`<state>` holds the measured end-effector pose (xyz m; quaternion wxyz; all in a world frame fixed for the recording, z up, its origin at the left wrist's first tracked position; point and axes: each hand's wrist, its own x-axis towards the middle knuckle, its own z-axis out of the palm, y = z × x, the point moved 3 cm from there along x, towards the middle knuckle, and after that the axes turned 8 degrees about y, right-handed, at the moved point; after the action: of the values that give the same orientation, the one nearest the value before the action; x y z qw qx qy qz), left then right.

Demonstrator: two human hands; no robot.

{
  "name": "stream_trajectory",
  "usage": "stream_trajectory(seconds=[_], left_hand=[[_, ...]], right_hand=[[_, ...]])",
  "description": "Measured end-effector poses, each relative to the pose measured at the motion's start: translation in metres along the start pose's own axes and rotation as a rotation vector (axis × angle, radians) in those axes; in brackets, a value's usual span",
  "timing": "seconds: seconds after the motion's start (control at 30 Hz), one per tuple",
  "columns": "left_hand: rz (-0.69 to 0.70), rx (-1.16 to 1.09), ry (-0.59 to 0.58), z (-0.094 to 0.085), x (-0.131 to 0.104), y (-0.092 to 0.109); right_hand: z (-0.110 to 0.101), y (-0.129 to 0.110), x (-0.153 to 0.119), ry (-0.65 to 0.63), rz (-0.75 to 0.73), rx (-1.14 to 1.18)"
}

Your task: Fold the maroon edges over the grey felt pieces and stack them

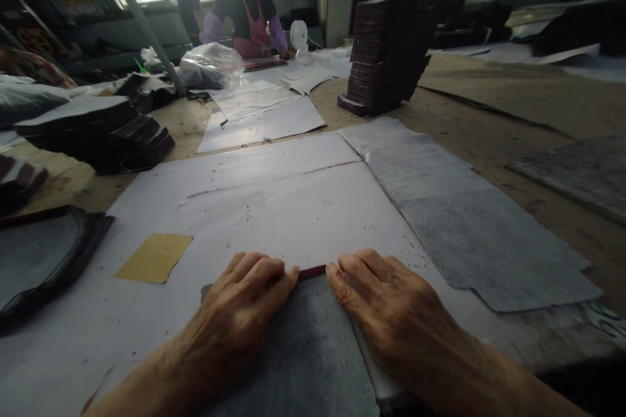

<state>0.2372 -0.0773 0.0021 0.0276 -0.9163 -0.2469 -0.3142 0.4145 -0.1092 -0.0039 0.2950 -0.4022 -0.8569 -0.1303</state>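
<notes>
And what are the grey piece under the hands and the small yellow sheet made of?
The grey piece seems to be felt-like fabric or leather backing: matte, mottled surface. The small yellow sheet could be paper or sandpaper: thin, flat, dull.

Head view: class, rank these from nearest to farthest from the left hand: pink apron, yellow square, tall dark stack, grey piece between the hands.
From the left hand:
1. Grey piece: touching it, between the hands.
2. Yellow square: just to its left.
3. Tall dark stack: farther up the table, right.
4. Pink apron: background, on a person.
</notes>
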Motion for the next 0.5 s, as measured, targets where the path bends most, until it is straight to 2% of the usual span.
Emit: stream_trajectory(seconds=[0.13, 0.33, 0.4, 0.5], left_hand=[[0.038, -0.005, 0.014, 0.004, -0.006, 0.000], [0.039, 0.010, -0.005, 0.004, -0.001, -0.001], [0.054, 0.016, -0.003, 0.003, 0.000, 0.000], [0.077, 0.017, -0.003, 0.003, 0.001, 0.001]], right_hand=[[-0.001, -0.005, 0.002, 0.006, -0.097, -0.021], [-0.006, -0.005, 0.010, -0.083, -0.250, -0.008], [-0.006, 0.003, 0.010, -0.097, -0.222, 0.102], [-0.005, 0.026, 0.008, -0.068, -0.021, 0.332]])
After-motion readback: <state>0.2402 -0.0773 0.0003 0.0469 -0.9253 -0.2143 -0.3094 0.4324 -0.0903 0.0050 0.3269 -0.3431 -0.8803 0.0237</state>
